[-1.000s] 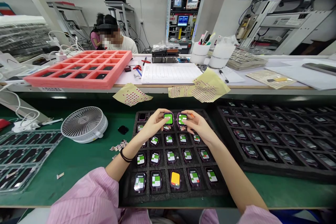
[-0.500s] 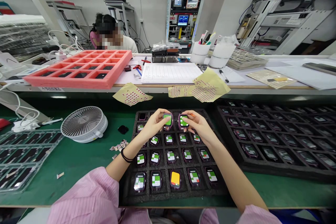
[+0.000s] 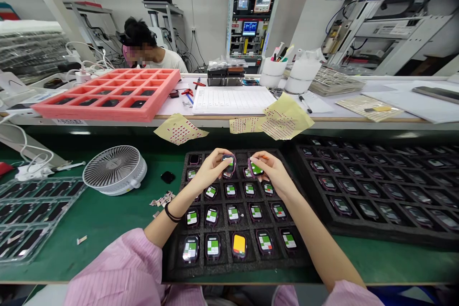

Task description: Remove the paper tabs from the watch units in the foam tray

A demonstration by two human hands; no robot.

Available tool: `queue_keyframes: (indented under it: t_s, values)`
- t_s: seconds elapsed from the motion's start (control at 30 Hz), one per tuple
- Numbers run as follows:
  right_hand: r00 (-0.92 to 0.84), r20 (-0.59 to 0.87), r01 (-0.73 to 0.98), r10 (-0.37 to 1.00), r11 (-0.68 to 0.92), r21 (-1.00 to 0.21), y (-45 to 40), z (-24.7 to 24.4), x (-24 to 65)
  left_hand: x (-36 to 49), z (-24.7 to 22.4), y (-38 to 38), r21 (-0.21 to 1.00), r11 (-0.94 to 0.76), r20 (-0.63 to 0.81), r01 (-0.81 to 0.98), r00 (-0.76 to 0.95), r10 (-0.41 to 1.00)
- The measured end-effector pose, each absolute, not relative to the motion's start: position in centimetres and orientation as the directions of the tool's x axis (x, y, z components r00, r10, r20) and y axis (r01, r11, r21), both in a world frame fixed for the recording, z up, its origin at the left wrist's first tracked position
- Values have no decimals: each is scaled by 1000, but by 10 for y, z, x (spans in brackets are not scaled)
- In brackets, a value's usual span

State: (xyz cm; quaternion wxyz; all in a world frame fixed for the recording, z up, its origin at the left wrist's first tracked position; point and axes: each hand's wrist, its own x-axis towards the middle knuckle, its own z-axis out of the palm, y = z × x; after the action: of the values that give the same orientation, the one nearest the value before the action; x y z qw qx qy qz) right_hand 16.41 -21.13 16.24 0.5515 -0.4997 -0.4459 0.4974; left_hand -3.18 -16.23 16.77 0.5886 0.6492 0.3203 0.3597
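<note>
My left hand (image 3: 214, 167) is closed on a smartwatch (image 3: 228, 163) with a purple rim, its thumb lying over a mostly dark screen. In my right hand (image 3: 268, 166) is a second smartwatch (image 3: 256, 168), tilted, its screen green and partly covered by the thumb. Both are held above the far rows of a black foam tray (image 3: 224, 267). Several more watches sit in the tray's compartments, most with green and white screens. One watch (image 3: 239, 245) in the nearest row shows a yellow screen.
Another black foam tray (image 3: 322, 220) of watches lies to the right. On the left are a round fan (image 3: 116, 167), a clear tray of dark parts (image 3: 39, 210) and small scraps (image 3: 163, 199). A pink foam tray (image 3: 107, 91) rests on the shelf; a person (image 3: 154, 52) sits beyond.
The left watch's screen has gone from green to mostly dark. My right hand has shifted its watch slightly right and tilted it. The person behind has lowered their head.
</note>
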Motion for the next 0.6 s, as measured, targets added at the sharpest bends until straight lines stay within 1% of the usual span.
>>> queue_keyframes:
  t_s: [0.1, 0.3, 0.47, 0.6]
  values:
    - [76, 1, -102, 997, 9, -995, -211, 160, 163, -32, 169, -163, 996, -93, 83, -6, 529, 844]
    - [-63, 82, -73, 995, 77, -994, -210, 151, 167, -32, 169, -163, 995, -100, 99, -28, 524, 846]
    - [-143, 120, -127, 982, 102, -987, -210, 149, 171, -32, 167, -161, 993, -110, 115, -40, 525, 843]
    - [-156, 132, -153, 979, 108, -982, -210, 150, 171, -33, 166, -160, 992, -119, 129, -53, 527, 840]
